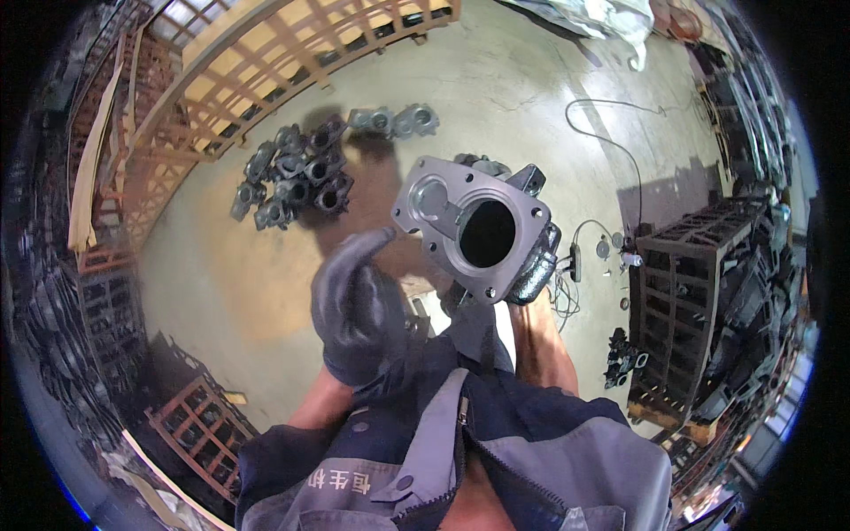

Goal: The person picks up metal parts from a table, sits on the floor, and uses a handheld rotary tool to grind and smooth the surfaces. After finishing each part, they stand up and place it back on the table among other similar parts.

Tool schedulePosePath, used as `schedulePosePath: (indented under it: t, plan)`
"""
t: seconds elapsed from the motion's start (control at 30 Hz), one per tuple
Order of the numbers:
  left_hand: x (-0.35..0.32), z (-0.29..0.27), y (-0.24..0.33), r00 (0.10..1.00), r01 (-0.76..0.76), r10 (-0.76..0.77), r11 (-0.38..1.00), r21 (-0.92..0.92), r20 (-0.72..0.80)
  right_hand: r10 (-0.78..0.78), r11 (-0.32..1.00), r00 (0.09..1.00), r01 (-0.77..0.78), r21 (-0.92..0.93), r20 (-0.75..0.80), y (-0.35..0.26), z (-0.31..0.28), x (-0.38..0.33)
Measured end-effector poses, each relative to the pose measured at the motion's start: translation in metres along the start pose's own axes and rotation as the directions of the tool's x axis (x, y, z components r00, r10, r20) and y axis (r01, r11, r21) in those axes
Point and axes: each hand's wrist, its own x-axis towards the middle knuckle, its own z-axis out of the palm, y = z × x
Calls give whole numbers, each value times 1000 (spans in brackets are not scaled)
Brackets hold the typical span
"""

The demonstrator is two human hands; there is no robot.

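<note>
A grey metal casting (518,217) with a flat machined flange, a large round bore and several bolt holes is held up before my chest. My right hand supports it from behind and below. The casting hides most of that hand, and my bare right forearm (542,347) runs up to it. Glossy black surfaces show at the casting's right side. My left hand (356,296), in a dark grey glove, is beside the flange's left edge with a finger stretched toward it. Whether the fingertip touches the metal I cannot tell.
Several similar castings (297,177) lie grouped on the floor at the far left, with two more (394,121) beside them. Metal lattice crates stand at the back left and lower left; a dark rack (677,310) stands at the right. A cable (611,106) trails over the floor.
</note>
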Motion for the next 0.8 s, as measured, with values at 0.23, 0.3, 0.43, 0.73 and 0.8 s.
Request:
schedulePosePath:
  t: [0.23,0.3,0.43,0.73,0.8]
  plan:
    - [36,-108,-78,985,21,-11,998,53,-169,-18,997,990,29,-75,143,-18,129,17]
    - [54,-127,-102,970,53,-58,998,-25,-237,-35,992,985,54,-111,166,-28,159,17]
    - [86,-165,-137,909,350,-399,886,-304,-118,-58,985,957,101,-138,284,-44,222,30]
    - [122,-210,-107,850,307,-452,844,-440,-272,-113,961,855,223,-164,506,-87,314,62]
    - [130,-211,-107,843,306,-433,874,-378,-320,-117,956,828,244,-164,549,-97,329,72]
